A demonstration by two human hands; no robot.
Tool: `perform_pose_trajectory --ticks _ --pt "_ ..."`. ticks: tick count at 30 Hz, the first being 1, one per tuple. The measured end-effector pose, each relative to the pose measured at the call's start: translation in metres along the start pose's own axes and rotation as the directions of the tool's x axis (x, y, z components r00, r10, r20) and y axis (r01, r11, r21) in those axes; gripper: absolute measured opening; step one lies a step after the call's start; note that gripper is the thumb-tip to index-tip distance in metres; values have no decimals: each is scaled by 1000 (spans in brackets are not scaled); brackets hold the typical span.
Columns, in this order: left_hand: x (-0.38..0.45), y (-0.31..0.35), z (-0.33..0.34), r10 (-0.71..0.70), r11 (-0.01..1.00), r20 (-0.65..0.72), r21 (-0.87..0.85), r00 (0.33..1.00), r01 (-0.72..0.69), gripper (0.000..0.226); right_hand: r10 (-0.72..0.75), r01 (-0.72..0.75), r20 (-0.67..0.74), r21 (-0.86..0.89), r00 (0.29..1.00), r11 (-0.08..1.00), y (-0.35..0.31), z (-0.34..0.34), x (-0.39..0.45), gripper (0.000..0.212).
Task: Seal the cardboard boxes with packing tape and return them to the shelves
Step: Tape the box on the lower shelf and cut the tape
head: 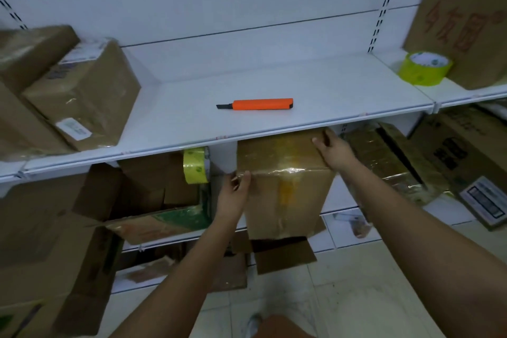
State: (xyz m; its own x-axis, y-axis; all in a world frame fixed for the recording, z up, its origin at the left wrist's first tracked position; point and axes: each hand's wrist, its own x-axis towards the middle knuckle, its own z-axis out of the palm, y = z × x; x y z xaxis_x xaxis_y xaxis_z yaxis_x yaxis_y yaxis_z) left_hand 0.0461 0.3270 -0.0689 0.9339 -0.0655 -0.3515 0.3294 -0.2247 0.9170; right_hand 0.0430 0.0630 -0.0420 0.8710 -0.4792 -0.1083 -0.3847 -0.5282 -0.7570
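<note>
White metal shelving point(274, 85) fills pretty much your whole view, with pale floor tiles point(356, 296) underneath. You've got a taped cardboard box point(285, 186) held in both hands, its top end tucked under the edge of the upper shelf, down at the lower shelf level. Your left hand point(234, 189) has its fingers curled over the box's near left corner, and your right hand point(333, 149) grips the far right edge, fingers wrapped over the top. Shiny clear tape runs across the box's edge, with a yellowish strip down its middle.

Up on the upper shelf, an orange box cutter point(259, 104) lies flat by itself, blade end pointing left. A yellow-green tape roll point(424, 68) sits off to the right, just beside a big carton with red lettering point(463, 22). More sealed boxes point(79, 96) are stacked on the left of that shelf. A second tape roll point(196, 164) stands on edge on the lower shelf, left of your box, above an open carton point(153, 217).
</note>
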Motion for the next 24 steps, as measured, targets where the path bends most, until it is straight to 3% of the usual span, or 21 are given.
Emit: perform_pose_trajectory --ticks 3,4,6,8,9,10,13,15,17,21,24 --pt "-2 -10 -18 -163 958 99 -220 982 182 27 -116 77 -155 -242 981 967 -6 0 -11 29" --pt "-3 -17 -30 -219 932 67 -281 974 228 22 -178 97 -228 -327 957 940 -11 5 -22 24" --pt "-6 -31 -60 -262 918 -230 -360 937 168 15 -330 172 -345 -416 879 893 -25 16 -48 20" --pt "-12 -24 -90 -191 947 -585 -320 788 -8 7 -470 331 -333 -395 818 857 -47 29 -71 19" --pt "-13 -11 -100 -135 955 -654 -286 745 -78 6 -556 433 -286 -394 781 811 -60 36 -77 19" --pt "-12 2 -110 -74 955 -657 -262 750 -136 10 -648 541 -229 -390 727 745 -77 45 -79 20" --pt "4 47 -109 85 980 -458 -122 885 -157 42 -796 741 -75 -325 600 588 -119 66 -60 32" --pt "15 64 -105 7 988 -281 -147 960 -50 85 -790 759 51 -322 611 566 -137 85 -43 39" --pt "22 68 -103 -91 965 -145 -256 985 52 108 -774 720 87 -443 628 534 -138 103 -31 44" --pt "27 61 -114 1 983 -16 -182 1000 -4 72 -773 665 59 -554 631 501 -133 113 -30 50" --pt "26 62 -135 -54 975 153 -206 987 85 31 -780 665 50 -557 624 497 -136 111 -29 51"
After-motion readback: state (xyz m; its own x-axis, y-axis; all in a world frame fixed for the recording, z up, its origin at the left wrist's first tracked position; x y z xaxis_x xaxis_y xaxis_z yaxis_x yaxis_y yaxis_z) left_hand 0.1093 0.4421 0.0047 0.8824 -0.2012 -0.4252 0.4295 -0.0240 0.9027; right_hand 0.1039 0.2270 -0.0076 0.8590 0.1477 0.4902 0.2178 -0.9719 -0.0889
